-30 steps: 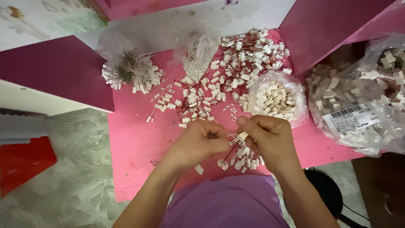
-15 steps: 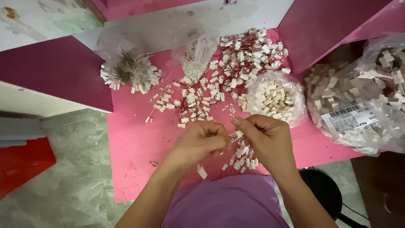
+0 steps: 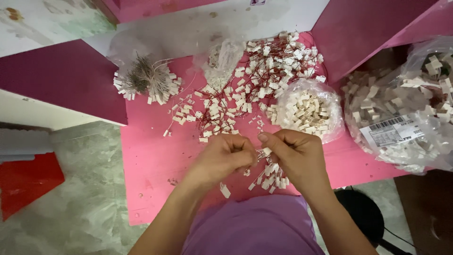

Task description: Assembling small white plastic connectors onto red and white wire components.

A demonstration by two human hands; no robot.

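**Two hands pinch one small connector over the pink table**

Close to the body, the left hand (image 3: 222, 158) and the right hand (image 3: 295, 158) come together. Both have the fingers curled and pinch one small white connector with thin wires (image 3: 264, 152) between them, just above a little heap of the same connectors (image 3: 270, 177). They lie on the pink table (image 3: 151, 156). Behind the right hand stands an open clear bag of white housings (image 3: 306, 111). Farther away are a wide scatter of red-wired connectors (image 3: 255, 80) and a tied wire bundle (image 3: 144, 80).
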